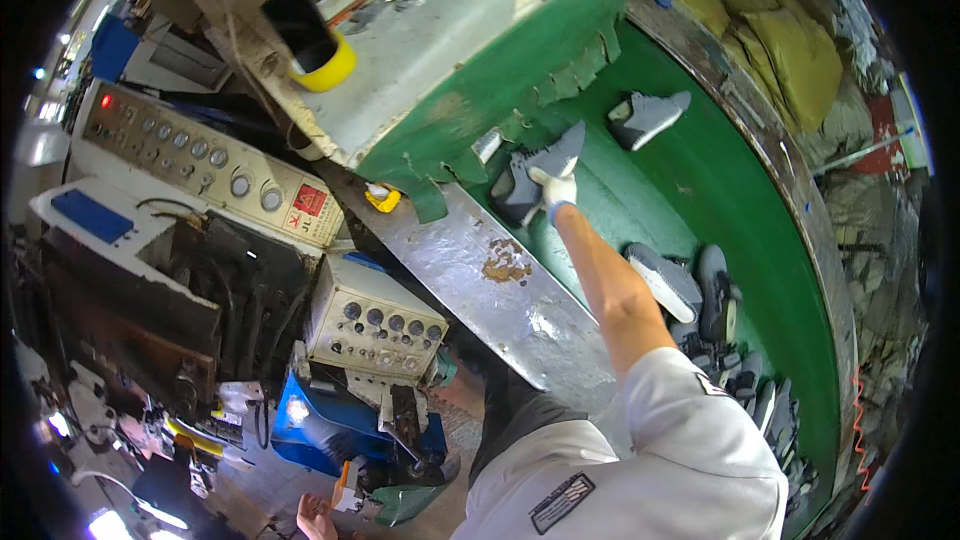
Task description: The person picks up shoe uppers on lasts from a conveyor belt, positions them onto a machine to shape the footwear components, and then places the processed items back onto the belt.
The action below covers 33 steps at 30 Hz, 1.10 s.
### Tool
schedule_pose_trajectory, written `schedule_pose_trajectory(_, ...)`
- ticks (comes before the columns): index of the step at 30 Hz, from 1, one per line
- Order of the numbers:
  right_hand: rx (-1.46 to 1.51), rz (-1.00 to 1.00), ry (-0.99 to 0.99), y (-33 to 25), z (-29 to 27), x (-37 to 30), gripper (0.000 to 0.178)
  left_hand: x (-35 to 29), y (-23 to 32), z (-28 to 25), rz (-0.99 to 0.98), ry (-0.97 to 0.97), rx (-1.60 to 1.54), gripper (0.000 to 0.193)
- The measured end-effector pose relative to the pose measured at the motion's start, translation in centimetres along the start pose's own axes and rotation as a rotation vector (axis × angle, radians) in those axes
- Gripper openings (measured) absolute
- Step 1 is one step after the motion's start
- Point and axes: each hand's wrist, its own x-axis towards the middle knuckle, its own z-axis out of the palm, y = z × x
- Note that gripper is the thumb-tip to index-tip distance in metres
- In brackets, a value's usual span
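Observation:
My right hand (pixel 554 188), in a white glove, reaches over a green trough and is closed on a grey shoe (pixel 552 156). Its fingers lie at the shoe's collar. Beside it, close to the trough's inner wall, is a dark grey shoe part (pixel 515 192), partly overlapped by the held shoe. A grey and white shoe (pixel 650 118) lies farther right on the green surface (pixel 690 200). Low at the left, my left hand (pixel 316 517) shows bare, bent fingers next to an orange and white piece (pixel 347 486); the lower edge cuts it off, so its grip is unclear.
More grey shoes (pixel 665 280) lie along the trough near my right arm. A worn metal ledge (pixel 490 265) runs before me. Control panels (pixel 375 330) and a blue machine (pixel 330 430) stand at left. A yellow tape roll (pixel 325 65) sits on the raised bench; sacks (pixel 790 60) lie beyond.

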Motion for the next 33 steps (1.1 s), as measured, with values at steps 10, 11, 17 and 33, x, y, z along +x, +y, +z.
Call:
schedule_pose_trajectory(10,0.686,0.829,-1.139,-1.0,1.5,-34.4,0.053,3.4,17.1,10.7,0.026,-0.177,-0.534,0.048)
schedule_pose_trajectory(11,0.699,0.972,-1.075,-0.4,2.9,-37.6,0.050,3.7,19.9,11.2,0.081,-0.328,-0.629,0.051)
schedule_pose_trajectory(17,0.199,0.749,-1.160,-0.6,11.0,-54.0,0.037,6.3,14.4,5.5,-0.054,-0.263,-0.829,0.026)
schedule_pose_trajectory(33,0.116,0.487,-1.349,5.8,24.3,-64.9,0.051,11.2,5.3,-0.1,0.108,0.347,-1.172,0.054)
